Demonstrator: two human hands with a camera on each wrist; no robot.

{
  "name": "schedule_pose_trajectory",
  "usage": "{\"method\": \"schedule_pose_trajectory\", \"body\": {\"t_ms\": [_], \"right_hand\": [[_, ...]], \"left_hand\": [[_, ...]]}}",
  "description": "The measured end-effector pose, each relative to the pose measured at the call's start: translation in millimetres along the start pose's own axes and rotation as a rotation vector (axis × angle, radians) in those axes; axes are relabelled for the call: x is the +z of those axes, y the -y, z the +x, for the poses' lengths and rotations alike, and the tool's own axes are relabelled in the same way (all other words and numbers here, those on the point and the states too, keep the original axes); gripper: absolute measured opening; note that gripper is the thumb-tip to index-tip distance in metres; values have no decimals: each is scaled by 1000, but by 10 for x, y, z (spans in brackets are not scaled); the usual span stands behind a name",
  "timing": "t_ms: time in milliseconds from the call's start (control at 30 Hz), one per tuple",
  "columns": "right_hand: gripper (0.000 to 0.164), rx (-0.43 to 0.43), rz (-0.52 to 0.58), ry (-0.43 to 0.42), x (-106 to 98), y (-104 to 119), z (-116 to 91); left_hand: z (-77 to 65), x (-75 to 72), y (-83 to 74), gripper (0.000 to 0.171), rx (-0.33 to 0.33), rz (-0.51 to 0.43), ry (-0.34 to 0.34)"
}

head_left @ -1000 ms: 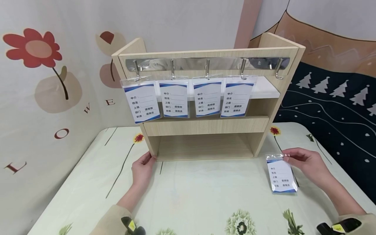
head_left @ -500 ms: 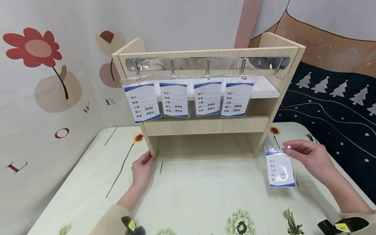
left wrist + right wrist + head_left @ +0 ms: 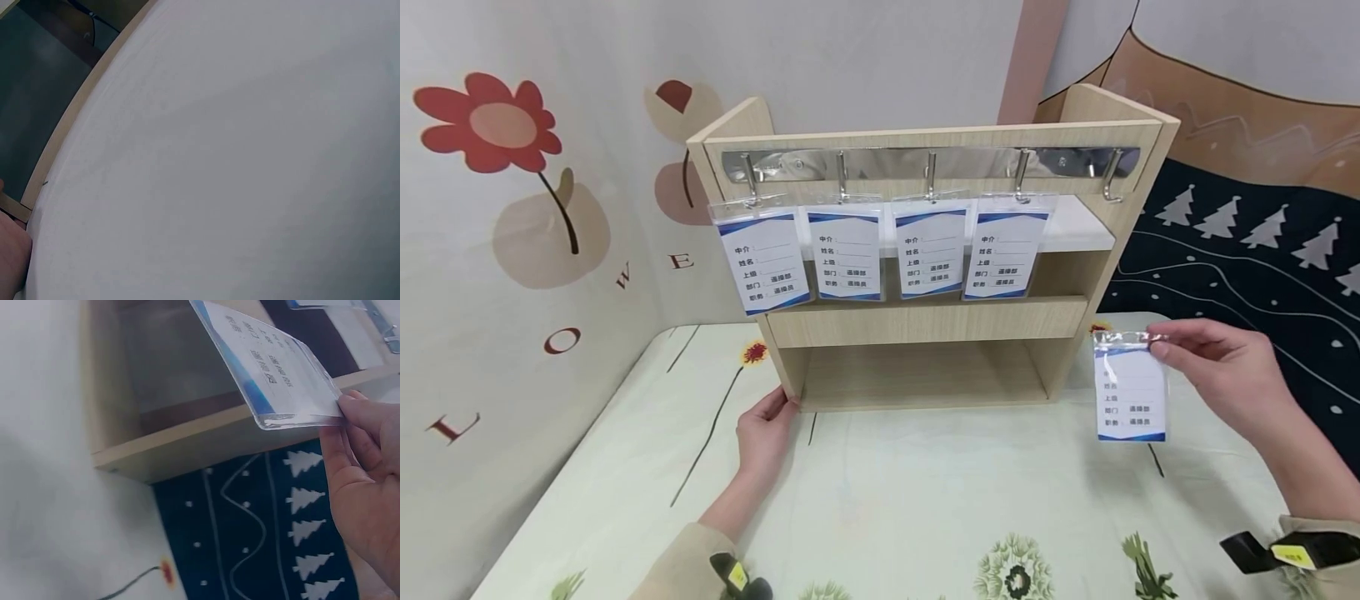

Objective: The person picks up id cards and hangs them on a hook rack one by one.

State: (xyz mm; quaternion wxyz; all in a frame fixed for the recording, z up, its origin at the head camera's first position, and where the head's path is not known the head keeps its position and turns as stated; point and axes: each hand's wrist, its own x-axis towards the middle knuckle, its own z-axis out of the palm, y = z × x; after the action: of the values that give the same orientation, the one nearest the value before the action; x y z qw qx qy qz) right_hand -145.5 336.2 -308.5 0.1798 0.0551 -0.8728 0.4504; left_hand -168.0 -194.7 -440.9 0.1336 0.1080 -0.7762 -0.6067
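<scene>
My right hand (image 3: 1238, 375) pinches a badge holder (image 3: 1131, 396) by its top right corner, and the badge hangs upright above the table, right of the wooden shelf (image 3: 928, 322). From the right wrist view, the clear plastic badge holder (image 3: 275, 369) tilts out from between thumb and fingers. My left hand (image 3: 766, 433) grips the shelf's lower left front corner; its far fingers are hidden. Several similar badges (image 3: 850, 254) hang from hooks along the metal hook rail (image 3: 887, 164). The rightmost hook (image 3: 1112, 175) carries nothing.
A pale flowered cloth (image 3: 880, 492) covers the table under the shelf. Behind stands a white patterned curtain (image 3: 587, 100), and at the right a dark tree-print cloth (image 3: 1247, 250). Inside the shelf lies a white board (image 3: 1078, 225) beneath the hooks.
My right hand has lifted the badge from low over the table, up and slightly to the right. My left hand stays at the shelf corner.
</scene>
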Motion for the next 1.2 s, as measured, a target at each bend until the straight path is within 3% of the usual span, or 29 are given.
{"method": "schedule_pose_trajectory", "body": {"t_ms": [233,600,1200], "right_hand": [[23,-37,-9,-57,-43,131,77],[23,-104,47,-49,-19,303,178],[22,-148,74,-52,19,358,203]], "left_hand": [[9,7,7,39,1,-12,-3],[15,3,23,39,1,5,-4],[17,3,31,40,3,2,-8]]}}
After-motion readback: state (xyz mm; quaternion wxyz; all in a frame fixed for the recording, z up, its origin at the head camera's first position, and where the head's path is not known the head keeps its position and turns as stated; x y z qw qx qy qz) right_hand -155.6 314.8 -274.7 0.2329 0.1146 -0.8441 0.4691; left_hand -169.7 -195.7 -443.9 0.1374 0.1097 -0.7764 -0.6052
